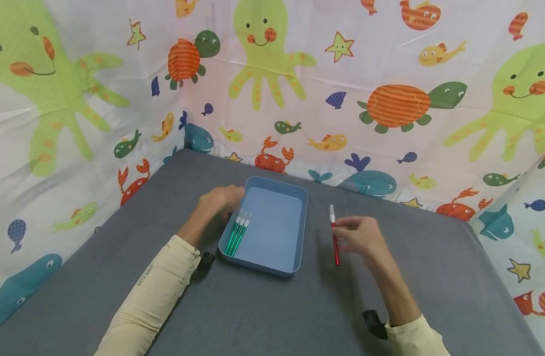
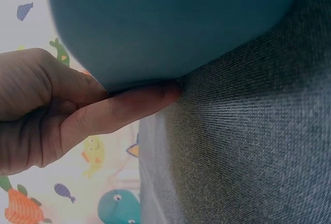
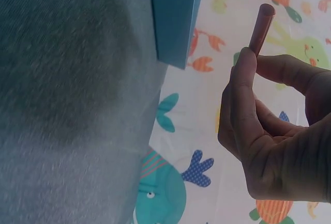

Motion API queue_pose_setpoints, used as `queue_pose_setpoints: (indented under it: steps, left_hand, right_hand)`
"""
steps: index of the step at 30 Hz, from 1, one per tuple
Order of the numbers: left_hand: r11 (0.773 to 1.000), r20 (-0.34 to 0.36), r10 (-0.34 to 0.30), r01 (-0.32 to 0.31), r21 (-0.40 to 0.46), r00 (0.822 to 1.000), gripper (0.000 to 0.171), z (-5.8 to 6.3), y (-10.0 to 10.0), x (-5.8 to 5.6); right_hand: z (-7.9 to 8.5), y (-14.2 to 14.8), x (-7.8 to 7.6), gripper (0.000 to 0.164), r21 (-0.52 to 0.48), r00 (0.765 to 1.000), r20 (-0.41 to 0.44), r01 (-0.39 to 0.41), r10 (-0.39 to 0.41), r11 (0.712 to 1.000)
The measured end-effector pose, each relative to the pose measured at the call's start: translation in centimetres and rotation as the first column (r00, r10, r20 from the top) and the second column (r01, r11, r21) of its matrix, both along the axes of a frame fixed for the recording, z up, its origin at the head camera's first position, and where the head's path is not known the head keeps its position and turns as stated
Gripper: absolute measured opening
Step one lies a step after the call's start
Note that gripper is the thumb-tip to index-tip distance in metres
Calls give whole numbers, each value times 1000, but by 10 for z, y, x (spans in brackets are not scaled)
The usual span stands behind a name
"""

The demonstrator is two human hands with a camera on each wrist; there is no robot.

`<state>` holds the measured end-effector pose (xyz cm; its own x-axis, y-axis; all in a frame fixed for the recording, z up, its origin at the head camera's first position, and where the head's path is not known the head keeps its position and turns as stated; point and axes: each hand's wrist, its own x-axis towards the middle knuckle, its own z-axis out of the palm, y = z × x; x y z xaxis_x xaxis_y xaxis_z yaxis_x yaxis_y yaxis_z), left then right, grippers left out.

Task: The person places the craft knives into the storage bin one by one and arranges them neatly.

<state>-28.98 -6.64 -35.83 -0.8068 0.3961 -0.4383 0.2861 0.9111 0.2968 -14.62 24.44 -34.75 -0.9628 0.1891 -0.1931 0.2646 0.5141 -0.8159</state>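
A shallow blue tray [image 1: 272, 227] stands on the grey table, with several green markers [image 1: 238, 235] with clear caps lying side by side along its left wall. At the far left of the tray, my left hand [image 1: 222, 200] grips the rim. From below, the left wrist view shows that hand's fingers [image 2: 114, 114] against the tray's outer wall [image 2: 155, 38]. Right of the tray and above the table, my right hand [image 1: 359, 237] pinches a red marker [image 1: 335, 244] between thumb and fingers, its clear cap pointing up. The marker's red end [image 3: 262, 27] shows in the right wrist view.
A grey cloth [image 1: 254, 316] covers the table. Behind it and along both sides hangs a white curtain [image 1: 299, 113] printed with sea animals. Black wrist cameras [image 1: 375, 324] sit below both forearms.
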Motion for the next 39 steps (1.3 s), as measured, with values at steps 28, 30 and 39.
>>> queue_pose_setpoints:
  steps: [28,30,39]
  left_hand:
    - [1000,3,-2,2,3,1000,47,-2,1,-3]
    - [1000,5,-4,4,-5,1000,46,-2,1,-3]
    - [1000,-6,-20,20,-16,1000,49,-2,1,-4]
  right_hand:
    - [-16,-64,-20,22,-125,996,9,-87,89,988]
    - [-18,-66,-20,22,-136,995,11,-96,99,986]
    - [-21,-78,-26,24,-181,993,49,-101,112,978]
